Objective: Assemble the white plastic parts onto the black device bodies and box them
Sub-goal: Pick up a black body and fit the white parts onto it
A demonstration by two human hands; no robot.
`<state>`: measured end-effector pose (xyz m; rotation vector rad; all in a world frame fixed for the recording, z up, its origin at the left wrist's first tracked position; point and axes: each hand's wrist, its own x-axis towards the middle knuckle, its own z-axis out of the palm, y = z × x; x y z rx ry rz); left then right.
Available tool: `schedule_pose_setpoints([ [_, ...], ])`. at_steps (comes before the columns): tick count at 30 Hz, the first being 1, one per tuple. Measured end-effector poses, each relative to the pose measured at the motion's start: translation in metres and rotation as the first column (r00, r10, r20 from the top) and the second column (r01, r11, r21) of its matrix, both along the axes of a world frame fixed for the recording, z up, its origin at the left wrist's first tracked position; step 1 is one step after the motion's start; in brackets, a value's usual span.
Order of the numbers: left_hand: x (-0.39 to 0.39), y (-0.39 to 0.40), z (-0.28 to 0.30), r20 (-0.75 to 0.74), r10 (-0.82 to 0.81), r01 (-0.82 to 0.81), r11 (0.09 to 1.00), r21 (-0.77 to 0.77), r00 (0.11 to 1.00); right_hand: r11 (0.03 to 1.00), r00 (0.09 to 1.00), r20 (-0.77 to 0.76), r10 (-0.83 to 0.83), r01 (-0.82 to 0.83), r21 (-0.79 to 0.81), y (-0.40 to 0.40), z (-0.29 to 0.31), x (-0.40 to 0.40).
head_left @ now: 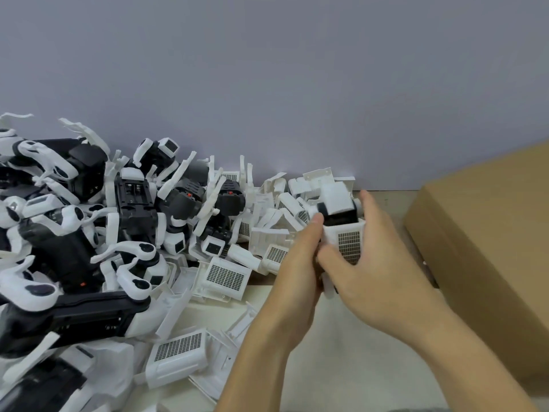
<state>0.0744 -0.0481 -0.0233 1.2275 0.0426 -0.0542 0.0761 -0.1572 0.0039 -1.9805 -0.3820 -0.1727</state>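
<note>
Both hands gripped one device above the table: left hand clasping its side, right hand pinching the white grille onto it. Uneven pressure might snap a clip. The box waited right, the pile left.

A plain grey-lilac wall fills the view from nine through twelve to three o'clock. A pale tabletop shows bare at six o'clock, meeting the wall.
</note>
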Motion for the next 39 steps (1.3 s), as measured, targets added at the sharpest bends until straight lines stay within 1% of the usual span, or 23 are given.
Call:
schedule_pose_setpoints([
  [3,0.0,-0.0005,-0.004,0.038,-0.051,0.048,0.997,0.056,0.998,0.996,0.996,0.056,-0.064,0.067,-0.06,-0.0012,-0.0032,0.0012],
  [6,-0.0019,-0.0004,-0.0059,0.088,-0.089,0.079,0.99,0.113,0.992,0.998,1.0,0.005,-0.003,0.003,-0.058,-0.0065,-0.0036,0.0034],
  [8,-0.001,0.0003,-0.0067,0.097,-0.07,0.06,0.992,0.108,0.993,0.998,0.999,-0.019,0.038,-0.039,-0.051,-0.0071,-0.0019,0.0034],
  [12,0.0004,0.0022,-0.0048,0.078,-0.057,0.053,0.997,0.055,0.995,0.999,0.999,0.009,0.048,-0.048,-0.019,-0.0066,-0.0005,0.0021],
  [17,-0.0007,0.0028,-0.005,0.064,-0.079,0.074,0.994,0.077,0.995,0.995,0.998,-0.008,0.066,-0.067,-0.079,-0.0066,-0.0002,0.0026],
  [27,0.003,0.0016,-0.0092,0.04,-0.043,0.04,0.997,0.067,0.998,0.992,0.995,0.073,-0.061,0.068,-0.102,-0.0061,-0.0032,0.0025],
  [30,0.0026,0.0021,-0.0081,0.045,-0.042,0.038,0.996,0.082,0.998,0.99,0.996,0.061,-0.066,0.073,-0.123,-0.0052,-0.0054,0.0023],
  [33,0.002,0.0004,-0.0073,0.067,-0.067,0.057,0.989,0.135,0.996,0.992,0.994,0.05,-0.102,0.105,-0.073,-0.0063,-0.0057,0.0033],
  [36,-0.0001,-0.0013,-0.0055,0.085,-0.063,0.05,0.987,0.15,0.994,0.989,0.991,0.054,-0.121,0.125,-0.08,-0.0067,-0.0055,0.0039],
  [39,-0.0007,0.0021,-0.0063,0.104,-0.098,0.081,0.984,0.157,0.99,0.988,0.998,0.007,-0.067,0.067,-0.137,-0.007,-0.006,0.0032],
])
